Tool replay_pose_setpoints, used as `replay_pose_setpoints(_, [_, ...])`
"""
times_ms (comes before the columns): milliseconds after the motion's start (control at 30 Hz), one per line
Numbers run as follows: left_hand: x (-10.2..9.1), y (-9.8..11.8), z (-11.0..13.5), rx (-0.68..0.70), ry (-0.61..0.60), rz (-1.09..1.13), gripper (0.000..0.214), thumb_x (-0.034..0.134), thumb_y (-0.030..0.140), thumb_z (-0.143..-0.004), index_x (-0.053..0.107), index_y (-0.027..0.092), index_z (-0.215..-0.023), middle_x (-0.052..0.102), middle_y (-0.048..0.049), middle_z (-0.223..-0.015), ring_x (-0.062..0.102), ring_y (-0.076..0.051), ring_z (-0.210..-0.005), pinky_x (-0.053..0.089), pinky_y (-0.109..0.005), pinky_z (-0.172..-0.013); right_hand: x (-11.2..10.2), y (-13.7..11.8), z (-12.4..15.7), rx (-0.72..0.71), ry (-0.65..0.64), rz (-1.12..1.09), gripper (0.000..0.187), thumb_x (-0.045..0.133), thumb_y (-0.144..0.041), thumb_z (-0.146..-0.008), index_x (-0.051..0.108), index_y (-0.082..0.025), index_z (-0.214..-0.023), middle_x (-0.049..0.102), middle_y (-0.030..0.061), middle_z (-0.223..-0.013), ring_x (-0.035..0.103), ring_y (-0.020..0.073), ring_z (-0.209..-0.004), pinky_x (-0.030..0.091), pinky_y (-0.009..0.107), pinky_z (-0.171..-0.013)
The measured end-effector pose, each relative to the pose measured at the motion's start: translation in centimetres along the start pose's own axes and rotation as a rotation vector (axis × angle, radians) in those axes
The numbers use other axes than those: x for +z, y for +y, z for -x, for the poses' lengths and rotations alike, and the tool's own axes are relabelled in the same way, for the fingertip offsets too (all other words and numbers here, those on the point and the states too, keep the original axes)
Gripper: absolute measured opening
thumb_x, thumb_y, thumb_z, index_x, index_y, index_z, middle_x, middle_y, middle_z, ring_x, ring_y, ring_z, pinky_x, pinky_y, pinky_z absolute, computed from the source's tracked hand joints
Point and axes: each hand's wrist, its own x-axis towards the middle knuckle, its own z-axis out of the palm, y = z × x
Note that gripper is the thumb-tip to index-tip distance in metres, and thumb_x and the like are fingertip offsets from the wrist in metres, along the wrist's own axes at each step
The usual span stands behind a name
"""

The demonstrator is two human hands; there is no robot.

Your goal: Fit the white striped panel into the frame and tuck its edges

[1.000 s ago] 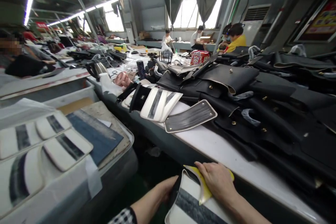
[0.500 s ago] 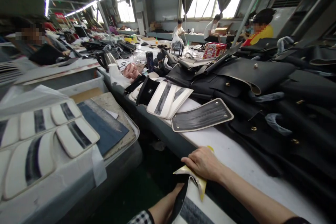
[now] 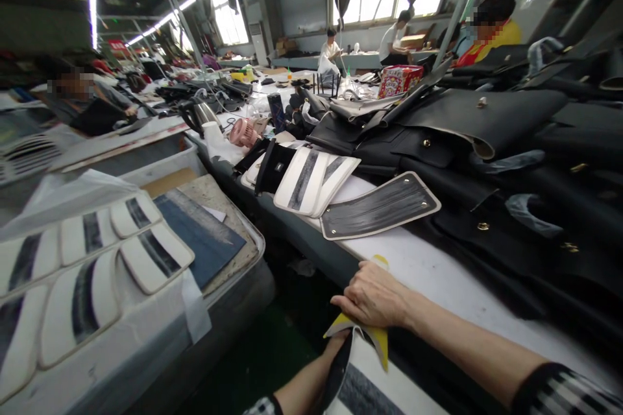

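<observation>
At the bottom of the view, my right hand point(image 3: 372, 295) is closed around a folded yellow piece point(image 3: 379, 342) with a paler side; its material is unclear. The piece straddles the top edge of a white panel point(image 3: 389, 386) with a dark smeared stripe and a black back. My left hand point(image 3: 331, 353) grips that panel from the left, most of its fingers hidden behind it. Just beyond, on the table edge, lies a dark grey panel point(image 3: 382, 206) with snap studs. Two more striped white panels point(image 3: 302, 180) overlap behind it.
Black leather bags point(image 3: 467, 120) are heaped along the right of the white table point(image 3: 438, 272). On the left, striped panels point(image 3: 90, 301) lie on plastic over a bin beside a blue sheet point(image 3: 199, 220). A kettle point(image 3: 202, 115) and pink fan point(image 3: 242, 133) stand farther back. Several people sit at work around.
The view has shifted slightly. My right hand has moved a little up and left with the yellow piece, and its checked sleeve now shows more. More of my left hand shows beside the panel's edge.
</observation>
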Motion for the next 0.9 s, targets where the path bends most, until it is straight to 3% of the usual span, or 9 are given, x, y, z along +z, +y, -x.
replay_pose_setpoints(100, [-1.7, 0.5, 0.7, 0.028, 0.155, 0.079, 0.067, 0.045, 0.068, -0.088, 0.061, 0.013, -0.121, 0.064, -0.0172, -0.122, 0.06, -0.03, -0.112, 0.047, -0.041, -0.097, 0.1, 0.1, -0.1, -0.027, 0.011, 0.016, 0.065, 0.028, -0.047, -0.101, 0.068, -0.019, -0.058, 0.069, 0.0073, -0.058, 0.063, 0.0163, -0.054, 0.023, 0.036, -0.062])
replay_pose_setpoints(167, [-2.9, 1.7, 2.6, 0.095, 0.239, 0.176, 0.077, 0.029, 0.071, -0.091, 0.052, 0.011, -0.134, 0.06, -0.0171, -0.13, 0.06, -0.029, -0.114, 0.048, -0.039, -0.097, 0.1, 0.1, -0.1, -0.045, 0.017, 0.022, 0.063, 0.028, -0.045, -0.101, 0.067, -0.019, -0.058, 0.069, 0.0074, -0.058, 0.062, 0.0159, -0.052, 0.022, 0.036, -0.061])
replay_pose_setpoints(200, [-3.4, 2.5, 3.8, 0.161, 0.276, 0.264, 0.075, 0.033, 0.069, -0.091, 0.051, 0.012, -0.136, 0.061, -0.0164, -0.13, 0.061, -0.028, -0.113, 0.048, -0.038, -0.097, 0.1, 0.1, -0.2, -0.052, 0.02, 0.024, 0.062, 0.028, -0.044, -0.101, 0.067, -0.019, -0.059, 0.069, 0.0071, -0.058, 0.062, 0.0157, -0.052, 0.022, 0.036, -0.061])
replay_pose_setpoints(300, [-3.9, 5.3, 7.1, 0.298, 0.133, 0.156, 0.051, 0.066, 0.046, -0.084, 0.062, 0.016, -0.124, 0.07, -0.0093, -0.114, 0.064, -0.027, -0.106, 0.05, -0.031, -0.091, 0.3, 0.1, -0.1, -0.056, 0.029, 0.026, 0.063, 0.027, -0.044, -0.101, 0.068, -0.02, -0.059, 0.069, 0.0064, -0.058, 0.062, 0.0158, -0.053, 0.023, 0.036, -0.062])
replay_pose_setpoints(367, [-3.5, 6.8, 8.3, 0.332, 0.058, -0.003, 0.036, 0.07, 0.032, -0.082, 0.067, 0.018, -0.114, 0.072, -0.0039, -0.1, 0.067, -0.024, -0.095, 0.052, -0.027, -0.083, 0.5, 0.1, 0.0, -0.051, 0.034, 0.026, 0.064, 0.026, -0.045, -0.102, 0.068, -0.02, -0.06, 0.069, 0.0062, -0.058, 0.062, 0.0163, -0.054, 0.024, 0.036, -0.063])
replay_pose_setpoints(433, [-3.1, 7.6, 8.7, 0.351, 0.066, -0.111, 0.026, 0.065, 0.027, -0.085, 0.067, 0.019, -0.109, 0.071, -0.0014, -0.092, 0.067, -0.022, -0.088, 0.051, -0.024, -0.078, 0.7, 0.0, 0.2, -0.049, 0.036, 0.024, 0.063, 0.026, -0.044, -0.102, 0.067, -0.02, -0.06, 0.069, 0.0061, -0.058, 0.062, 0.0166, -0.053, 0.024, 0.036, -0.063])
replay_pose_setpoints(667, [-2.7, 7.1, 8.6, 0.399, 0.204, -0.482, 0.014, 0.057, 0.028, -0.09, 0.066, 0.018, -0.095, 0.067, -0.0001, -0.078, 0.061, -0.016, -0.07, 0.042, -0.022, -0.066, 0.8, -0.4, 0.4, -0.052, 0.047, 0.005, 0.06, 0.03, -0.04, -0.101, 0.065, -0.019, -0.058, 0.067, 0.006, -0.056, 0.061, 0.0164, -0.051, 0.024, 0.037, -0.064])
replay_pose_setpoints(900, [-2.4, 6.7, 8.4, 0.413, 0.211, -0.559, 0.026, 0.05, 0.033, -0.095, 0.067, 0.015, -0.104, 0.071, -0.007, -0.089, 0.066, -0.019, -0.079, 0.042, -0.024, -0.068, 1.1, -0.7, 1.3, -0.021, 0.055, -0.009, 0.062, 0.028, -0.04, -0.101, 0.066, -0.018, -0.058, 0.068, 0.0066, -0.057, 0.06, 0.0166, -0.051, 0.024, 0.037, -0.063])
